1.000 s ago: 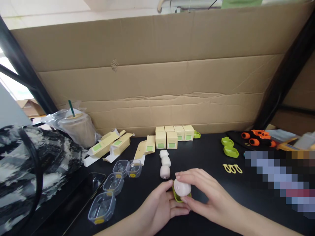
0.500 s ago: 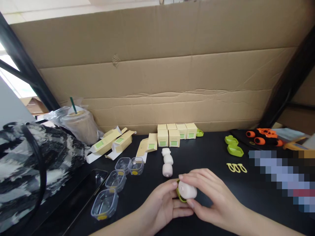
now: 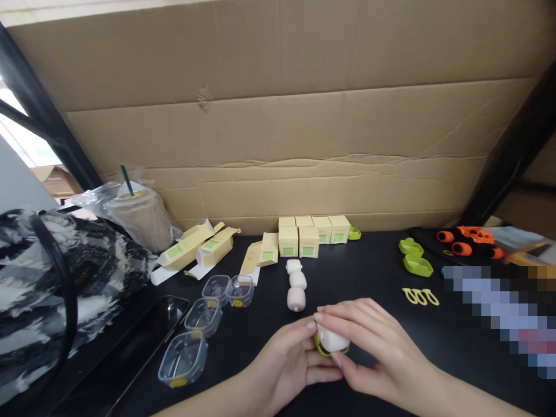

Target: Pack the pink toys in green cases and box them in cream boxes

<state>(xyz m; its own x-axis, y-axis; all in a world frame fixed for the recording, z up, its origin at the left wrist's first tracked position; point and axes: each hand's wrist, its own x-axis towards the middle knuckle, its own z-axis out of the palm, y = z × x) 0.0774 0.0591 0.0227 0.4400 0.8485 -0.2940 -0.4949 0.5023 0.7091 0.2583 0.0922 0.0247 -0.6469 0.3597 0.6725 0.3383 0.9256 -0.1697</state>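
My left hand (image 3: 289, 359) is curled around a small green cover (image 3: 321, 347), thumb at its upper edge. In my right hand (image 3: 373, 341), fingertips and thumb hold a small white rounded case (image 3: 332, 339), which sits tilted partly within the green cover. The fingers hide some of both. Just beyond my hands, several white rounded cases (image 3: 297, 299) stand in a row on the black table (image 3: 369, 278). To the right lie open green covers (image 3: 417, 265) and several pale yellow loops (image 3: 420, 296).
Small cream boxes (image 3: 308, 240) are grouped at the back, with opened boxes (image 3: 217, 246) left of them. Clear plastic containers (image 3: 183, 359), a dark phone-like slab (image 3: 130, 347), a bagged drink cup (image 3: 143, 217) and a black-and-white bag (image 3: 104, 278) fill the left. An orange-black object (image 3: 471, 240) lies right.
The white case has tipped and sits lower in the green cover, its end turned less toward my left hand. My hands stay nearly in place; the view has shifted slightly.
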